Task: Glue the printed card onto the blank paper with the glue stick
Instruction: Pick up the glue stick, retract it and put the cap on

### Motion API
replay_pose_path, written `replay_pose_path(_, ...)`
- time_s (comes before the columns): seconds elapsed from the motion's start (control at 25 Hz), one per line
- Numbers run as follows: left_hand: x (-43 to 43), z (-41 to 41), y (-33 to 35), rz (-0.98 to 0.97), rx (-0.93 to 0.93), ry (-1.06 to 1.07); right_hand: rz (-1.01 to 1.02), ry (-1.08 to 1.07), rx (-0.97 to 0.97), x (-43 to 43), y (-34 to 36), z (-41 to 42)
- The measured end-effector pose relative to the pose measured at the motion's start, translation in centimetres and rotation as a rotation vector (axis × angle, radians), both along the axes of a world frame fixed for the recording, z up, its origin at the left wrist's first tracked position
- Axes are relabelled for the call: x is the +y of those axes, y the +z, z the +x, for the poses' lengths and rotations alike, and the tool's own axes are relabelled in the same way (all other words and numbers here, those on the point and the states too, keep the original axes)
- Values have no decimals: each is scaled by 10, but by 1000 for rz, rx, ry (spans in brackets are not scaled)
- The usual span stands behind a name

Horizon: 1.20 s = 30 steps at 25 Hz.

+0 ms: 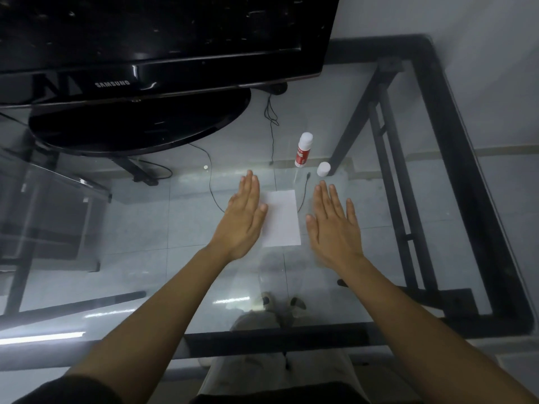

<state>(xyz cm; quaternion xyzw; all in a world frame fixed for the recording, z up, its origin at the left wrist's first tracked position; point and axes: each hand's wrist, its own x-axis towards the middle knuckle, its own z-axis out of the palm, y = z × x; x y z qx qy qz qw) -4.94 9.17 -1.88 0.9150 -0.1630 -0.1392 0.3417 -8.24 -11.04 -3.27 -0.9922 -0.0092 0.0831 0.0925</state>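
In the head view, a white rectangular sheet of paper (pixel 284 220) lies flat on the glass tabletop with a black metal frame (pixel 455 158), between the two hands. Only one white face shows, with no print on it, so I cannot tell whether this is the blank paper alone or the printed card lying on it.

The left hand (pixel 243 217) is flat with straight fingers and grips nothing. It overlaps the sheet's left edge, though whether it presses down or hovers is unclear. The right hand (pixel 335 228) is also flat and empty, just beside the sheet's right edge and slightly blurred.

The red-and-white glue stick (pixel 303 151) stands beyond the sheet, untouched, with a small white cylinder (pixel 323 169) just beside it that may be its cap. A glossy black monitor (pixel 163 33) sits at the far left, with a thin black cable (pixel 211 182) trailing below it.

With the stick set aside, possibly uncapped, and both palms flat at the sheet, this looks like the closing smoothing step. Yet a start, with gluing still ahead, cannot be ruled out, since no card is visible.
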Motion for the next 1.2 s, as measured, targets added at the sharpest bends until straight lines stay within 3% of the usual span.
replay_pose_path(0.28, -59, 77, 12, -45, -100, 118, 3, -67, 38, -16, -17, -3)
replay_pose_path(0.4, -76, 91, 5, -91, -53, 186, -20, -79, 18, -16, -22, -4)
replay_pose_path(0.68, -83, 92, 9, -159, -64, 189, -47, -78, 6, -16, -28, -4)
replay_pose_path(0.88, -65, 67, 42, -308, -57, 240, 29, -46, 57, -20, -9, 3)
replay_pose_path(0.96, -56, 56, 59, -321, -91, 271, 186, -98, 46, -26, 16, 15)
replay_pose_path(1.2, -34, 30, 132, -517, -56, 410, 957, -428, -149, -7, 136, 46)
